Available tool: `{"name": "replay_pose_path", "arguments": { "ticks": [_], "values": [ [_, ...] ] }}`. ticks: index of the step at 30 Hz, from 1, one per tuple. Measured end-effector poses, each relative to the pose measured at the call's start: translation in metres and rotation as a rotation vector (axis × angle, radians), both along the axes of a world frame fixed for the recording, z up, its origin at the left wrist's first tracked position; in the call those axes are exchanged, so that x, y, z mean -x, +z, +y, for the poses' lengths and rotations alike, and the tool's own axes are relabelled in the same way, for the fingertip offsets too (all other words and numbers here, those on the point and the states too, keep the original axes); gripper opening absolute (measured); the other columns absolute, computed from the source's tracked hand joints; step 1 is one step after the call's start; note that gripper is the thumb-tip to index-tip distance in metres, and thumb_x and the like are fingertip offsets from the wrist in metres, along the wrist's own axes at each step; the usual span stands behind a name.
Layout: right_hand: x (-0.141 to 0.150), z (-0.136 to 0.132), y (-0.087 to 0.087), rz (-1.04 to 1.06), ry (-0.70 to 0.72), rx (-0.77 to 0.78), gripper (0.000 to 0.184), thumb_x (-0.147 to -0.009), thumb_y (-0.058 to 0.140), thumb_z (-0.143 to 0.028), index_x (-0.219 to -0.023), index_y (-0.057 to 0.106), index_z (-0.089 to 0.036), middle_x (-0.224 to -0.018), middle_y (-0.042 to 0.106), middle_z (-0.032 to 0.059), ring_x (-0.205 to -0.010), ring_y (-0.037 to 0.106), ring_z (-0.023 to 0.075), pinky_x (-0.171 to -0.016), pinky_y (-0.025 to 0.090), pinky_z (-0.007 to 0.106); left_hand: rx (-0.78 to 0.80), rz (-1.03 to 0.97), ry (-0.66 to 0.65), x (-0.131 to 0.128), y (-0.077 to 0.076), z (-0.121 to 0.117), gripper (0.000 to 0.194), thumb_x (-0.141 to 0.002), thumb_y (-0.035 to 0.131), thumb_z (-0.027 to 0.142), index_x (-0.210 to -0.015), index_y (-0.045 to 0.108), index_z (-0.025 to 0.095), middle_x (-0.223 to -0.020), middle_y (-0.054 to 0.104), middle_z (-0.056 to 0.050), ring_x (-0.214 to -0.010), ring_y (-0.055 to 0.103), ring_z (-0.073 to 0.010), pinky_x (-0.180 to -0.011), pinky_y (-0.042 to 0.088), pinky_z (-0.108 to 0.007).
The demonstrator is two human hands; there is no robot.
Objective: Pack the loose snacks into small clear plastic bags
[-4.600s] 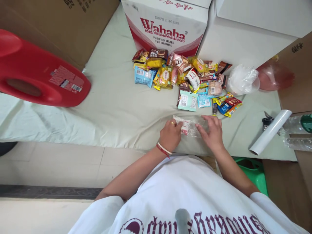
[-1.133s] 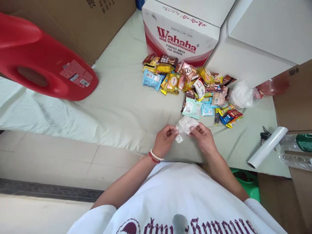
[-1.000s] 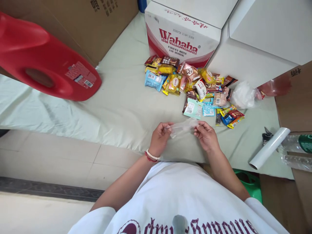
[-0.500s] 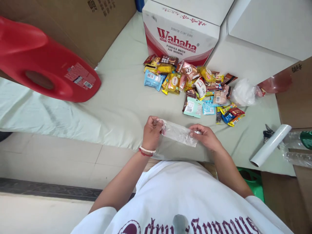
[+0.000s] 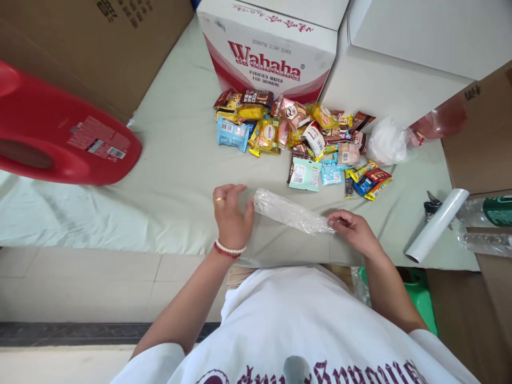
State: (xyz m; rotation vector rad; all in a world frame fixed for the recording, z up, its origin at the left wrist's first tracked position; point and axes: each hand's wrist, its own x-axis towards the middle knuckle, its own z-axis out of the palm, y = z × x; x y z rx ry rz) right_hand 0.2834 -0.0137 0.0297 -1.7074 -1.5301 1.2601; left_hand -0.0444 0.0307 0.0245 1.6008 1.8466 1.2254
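A clear, crinkled plastic bag [image 5: 290,212] stretches lengthwise between my hands, over the near part of the covered table. My right hand [image 5: 354,229] pinches its right end between thumb and fingers. At the other end, my left hand [image 5: 233,216] is off the bag, its fingers apart and holding nothing. Beyond the bag lies a pile of small wrapped snacks [image 5: 268,134] in yellow, brown, blue and red. A pale green packet [image 5: 304,174] sits at the pile's near edge, closest to the bag.
Behind the snacks stands a Wahaba-type white and red water carton [image 5: 276,58] beside white boxes [image 5: 396,80]. A red jug [image 5: 80,138] is at left. A bunched clear bag [image 5: 387,141], white roll [image 5: 437,225], keys [image 5: 432,205] and plastic bottles [image 5: 486,213] are at right.
My left hand has let go of the bag's left end and opened. The bag is now longer and narrower, and my right hand has shifted right with its end.
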Motion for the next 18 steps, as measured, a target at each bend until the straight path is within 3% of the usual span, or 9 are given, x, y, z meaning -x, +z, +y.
{"name": "replay_pose_path", "arguments": {
  "ticks": [2,5,7,10,13,18],
  "values": [
    [0.006,-0.006,0.000,-0.091,0.001,-0.175,0.021,-0.092,0.067,-0.039,-0.098,0.077,-0.022,-0.091,0.067,0.0043,-0.076,0.059,0.0157,-0.068,0.046,0.028,0.026,-0.095,-0.149,-0.021,0.013,-0.020,0.011,-0.085,0.065,0.030,-0.088,0.067,0.020,-0.092,0.065,-0.008,-0.085,0.061,-0.0204,-0.079,0.051,-0.035],
    [0.018,-0.016,0.006,-0.174,0.068,-0.417,0.020,-0.097,0.059,-0.024,-0.102,0.078,-0.026,-0.096,0.065,0.0048,-0.082,0.064,0.0159,-0.071,0.049,0.029,0.466,-0.513,-0.432,-0.061,0.016,-0.037,0.032,-0.092,0.060,0.048,-0.078,0.062,0.019,-0.071,0.062,-0.001,-0.058,0.055,-0.0129,-0.058,0.045,-0.028],
    [0.024,-0.023,0.013,-0.207,0.137,-0.534,0.026,-0.097,0.056,-0.017,-0.105,0.078,-0.027,-0.098,0.065,0.0051,-0.084,0.064,0.0153,-0.071,0.050,0.028,0.713,-0.750,-0.404,-0.083,0.007,-0.036,0.043,-0.090,0.059,0.059,-0.076,0.059,0.019,-0.070,0.063,0.000,-0.045,0.048,-0.0087,-0.048,0.037,-0.026],
    [0.028,-0.034,0.021,-0.239,0.253,-0.616,0.031,-0.096,0.056,-0.010,-0.108,0.077,-0.029,-0.098,0.066,0.0052,-0.083,0.062,0.0158,-0.070,0.050,0.028,0.774,-0.953,-0.242,-0.099,-0.009,-0.025,0.042,-0.079,0.071,0.057,-0.074,0.056,0.018,-0.071,0.065,0.001,-0.042,0.044,-0.0059,-0.045,0.030,-0.023],
    [0.024,-0.043,0.024,-0.213,0.326,-0.571,0.031,-0.096,0.055,-0.010,-0.109,0.075,-0.029,-0.098,0.068,0.0055,-0.087,0.061,0.0177,-0.074,0.051,0.030,0.695,-1.036,-0.236,-0.097,-0.011,-0.021,0.037,-0.074,0.077,0.049,-0.073,0.058,0.017,-0.067,0.064,0.002,-0.046,0.045,-0.0056,-0.047,0.030,-0.022],
    [0.012,-0.049,0.019,-0.016,0.297,-0.249,0.019,-0.101,0.056,-0.022,-0.108,0.073,-0.026,-0.097,0.067,0.0046,-0.083,0.064,0.0153,-0.073,0.052,0.027,0.701,-1.048,-0.390,-0.087,-0.004,-0.029,0.036,-0.078,0.073,0.051,-0.082,0.070,0.016,-0.070,0.068,-0.001,-0.048,0.050,-0.0076,-0.047,0.030,-0.023]
  ]
}}
